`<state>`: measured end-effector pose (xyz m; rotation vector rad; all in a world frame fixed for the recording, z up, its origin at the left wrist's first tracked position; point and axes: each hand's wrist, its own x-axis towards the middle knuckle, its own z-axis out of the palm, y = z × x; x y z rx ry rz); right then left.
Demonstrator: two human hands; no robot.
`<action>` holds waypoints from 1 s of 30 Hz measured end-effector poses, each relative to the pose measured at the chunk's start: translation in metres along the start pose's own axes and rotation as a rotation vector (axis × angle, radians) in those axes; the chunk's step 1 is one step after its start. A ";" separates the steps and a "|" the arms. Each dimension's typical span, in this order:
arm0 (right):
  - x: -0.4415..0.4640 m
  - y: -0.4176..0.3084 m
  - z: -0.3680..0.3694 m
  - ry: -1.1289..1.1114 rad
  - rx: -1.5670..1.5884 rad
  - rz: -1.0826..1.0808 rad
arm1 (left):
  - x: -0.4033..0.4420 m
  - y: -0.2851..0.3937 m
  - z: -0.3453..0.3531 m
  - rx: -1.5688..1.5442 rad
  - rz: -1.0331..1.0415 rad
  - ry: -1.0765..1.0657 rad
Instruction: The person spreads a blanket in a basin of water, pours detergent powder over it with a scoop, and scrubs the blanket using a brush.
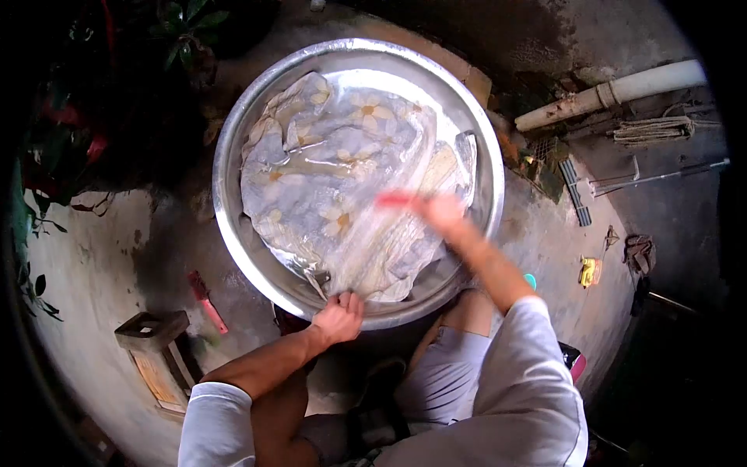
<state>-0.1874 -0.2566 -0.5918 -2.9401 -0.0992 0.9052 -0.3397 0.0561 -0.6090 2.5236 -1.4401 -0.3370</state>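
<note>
A wide metal basin (233,257) sits before my knees. Spread out in it lies a wet grey cloth with pale flowers (311,191), its right part bunched into lighter folds. My right hand (442,214), smeared by motion, is closed around a red-handled tool (395,200), probably a brush; its working end is too blurred to make out. It is over the right half of the cloth. At the basin's near rim, my left hand (340,317) has its fingers curled over the cloth's lower edge, pressing it against the rim.
A red brush (206,302) lies on the concrete floor at left, by a wooden stool (152,331). Plants (187,31) fill the upper left. To the right are a white pipe (615,95), a squeegee-like tool (576,192) and a yellow packet (589,272).
</note>
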 end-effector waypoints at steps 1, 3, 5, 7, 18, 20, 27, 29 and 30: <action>0.020 0.024 -0.031 -0.020 0.044 0.266 | 0.001 0.000 -0.005 -0.055 -0.002 -0.015; 0.040 0.051 -0.035 0.256 -0.127 0.192 | 0.002 -0.002 -0.004 -0.020 -0.013 -0.028; 0.041 0.036 -0.020 0.315 0.030 0.243 | 0.002 -0.003 -0.019 -0.097 -0.001 -0.049; 0.021 0.007 0.001 0.386 0.257 0.270 | 0.006 -0.012 -0.025 -0.226 0.026 -0.127; -0.058 -0.086 0.089 0.286 1.712 0.418 | 0.054 -0.117 -0.053 -0.553 -0.607 0.247; -0.053 -0.104 0.080 0.289 1.828 0.442 | 0.081 -0.118 -0.034 -0.378 -0.596 0.498; -0.042 -0.128 0.082 0.160 2.054 0.473 | 0.113 -0.112 0.010 -0.138 -0.685 0.494; -0.039 -0.130 0.089 0.163 2.062 0.462 | 0.111 -0.128 0.015 -0.236 -0.666 0.292; -0.037 -0.131 0.091 0.165 2.065 0.448 | 0.111 -0.135 0.012 -0.308 -0.671 0.176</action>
